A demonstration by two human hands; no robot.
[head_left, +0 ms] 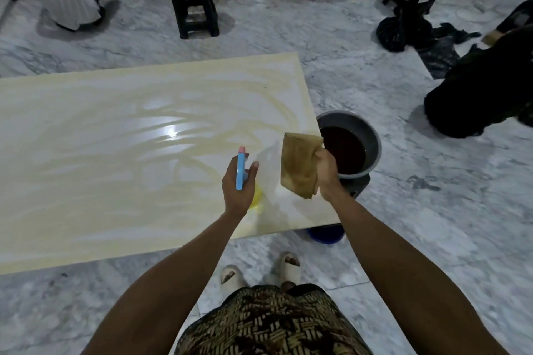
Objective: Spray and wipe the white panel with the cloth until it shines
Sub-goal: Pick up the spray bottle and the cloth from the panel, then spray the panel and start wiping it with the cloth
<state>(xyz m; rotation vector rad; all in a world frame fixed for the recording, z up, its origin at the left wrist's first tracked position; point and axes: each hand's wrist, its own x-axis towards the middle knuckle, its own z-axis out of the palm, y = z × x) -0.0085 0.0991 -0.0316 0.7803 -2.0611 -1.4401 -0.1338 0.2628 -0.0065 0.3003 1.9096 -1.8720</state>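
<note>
1. The white panel (121, 135) fills the view from 9 o'clock to centre. Yellowish smears cover most of it and only a patch near the middle gleams, so most of the wiping appears left.
2. The left hand (238, 187) grips the spray bottle (240, 168) above the panel's near right part.
3. The right hand (326, 170) clutches the brown cloth (300, 164), lifted off the surface at the panel's 3 o'clock edge beside a basin (372, 138).

The white panel (115, 138) looks smooth and glossy under yellowish streaky smears, the brown cloth (300, 164) soft, matt and stained, the spray bottle (240, 170) clear plastic with a blue plastic trigger head, the basin (372, 138) matt grey plastic, and the floor (432, 225) polished grey-veined marble.
</note>
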